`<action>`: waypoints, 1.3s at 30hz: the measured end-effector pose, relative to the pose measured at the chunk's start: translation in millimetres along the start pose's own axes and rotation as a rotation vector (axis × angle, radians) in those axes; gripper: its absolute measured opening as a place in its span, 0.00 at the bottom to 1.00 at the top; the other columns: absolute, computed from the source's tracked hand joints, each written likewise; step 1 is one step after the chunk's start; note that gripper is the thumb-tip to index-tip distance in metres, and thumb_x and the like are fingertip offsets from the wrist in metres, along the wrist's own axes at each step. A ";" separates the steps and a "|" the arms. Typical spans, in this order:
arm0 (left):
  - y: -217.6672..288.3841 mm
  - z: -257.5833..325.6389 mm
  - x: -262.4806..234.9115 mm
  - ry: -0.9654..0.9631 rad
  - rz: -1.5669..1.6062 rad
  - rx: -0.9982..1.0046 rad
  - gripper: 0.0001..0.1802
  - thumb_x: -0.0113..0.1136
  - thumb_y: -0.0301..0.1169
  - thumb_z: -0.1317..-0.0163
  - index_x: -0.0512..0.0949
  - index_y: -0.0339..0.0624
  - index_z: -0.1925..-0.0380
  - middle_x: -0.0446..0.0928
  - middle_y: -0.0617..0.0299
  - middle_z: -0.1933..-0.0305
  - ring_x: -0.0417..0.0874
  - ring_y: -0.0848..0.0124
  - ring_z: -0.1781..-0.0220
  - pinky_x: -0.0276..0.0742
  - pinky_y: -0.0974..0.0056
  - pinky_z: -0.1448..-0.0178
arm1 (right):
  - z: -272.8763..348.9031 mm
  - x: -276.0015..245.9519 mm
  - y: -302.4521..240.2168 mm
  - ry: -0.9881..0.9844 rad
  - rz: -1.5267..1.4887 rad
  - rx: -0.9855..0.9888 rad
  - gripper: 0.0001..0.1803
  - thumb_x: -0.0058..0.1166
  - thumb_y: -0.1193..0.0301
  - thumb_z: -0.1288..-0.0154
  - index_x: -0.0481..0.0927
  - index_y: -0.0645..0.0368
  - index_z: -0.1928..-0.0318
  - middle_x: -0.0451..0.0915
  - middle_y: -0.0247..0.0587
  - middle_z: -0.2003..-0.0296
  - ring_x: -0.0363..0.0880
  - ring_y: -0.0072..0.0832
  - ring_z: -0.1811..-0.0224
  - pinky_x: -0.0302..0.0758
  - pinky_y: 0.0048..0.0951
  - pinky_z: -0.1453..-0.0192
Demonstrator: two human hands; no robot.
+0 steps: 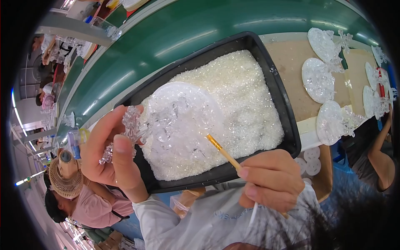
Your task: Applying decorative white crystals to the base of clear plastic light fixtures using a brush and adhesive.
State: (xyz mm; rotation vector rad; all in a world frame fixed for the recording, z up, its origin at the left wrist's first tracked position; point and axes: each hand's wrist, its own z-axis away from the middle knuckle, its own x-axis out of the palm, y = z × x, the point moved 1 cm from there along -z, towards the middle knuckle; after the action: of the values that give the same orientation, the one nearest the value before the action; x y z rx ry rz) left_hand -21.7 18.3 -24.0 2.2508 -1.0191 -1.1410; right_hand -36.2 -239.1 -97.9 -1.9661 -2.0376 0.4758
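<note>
The left hand pinches a clear plastic snowflake ornament with round disc over the black tray of white glitter. The right hand, closed round a thin gold-ferruled brush, touches its tip to the disc's near edge (coating seems under way); careful, even strokes look needed next.

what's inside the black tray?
The black tray is filled with white glittery granules. A clear plastic ornament, held over it by the left hand, covers part of the fill; the tray bottom is hidden.

Single head-worn fisheye view — looking steeply down, close over black tray, edges bent
</note>
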 end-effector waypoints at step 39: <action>-13.0 -9.5 -7.4 -0.148 0.073 0.260 0.27 0.54 0.43 0.29 0.77 0.22 0.52 0.82 0.38 0.66 0.85 0.60 0.70 0.81 0.63 0.67 | 2.3 -11.2 1.5 0.038 0.007 0.069 0.12 0.64 0.72 0.37 0.75 0.66 0.59 0.83 0.53 0.64 0.85 0.41 0.70 0.84 0.31 0.71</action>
State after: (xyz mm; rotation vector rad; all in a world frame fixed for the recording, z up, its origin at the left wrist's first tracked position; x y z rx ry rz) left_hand -11.4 32.7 -23.0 2.3278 -1.3682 -1.2196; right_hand -35.2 -250.3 -100.2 -1.9280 -1.9653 0.4992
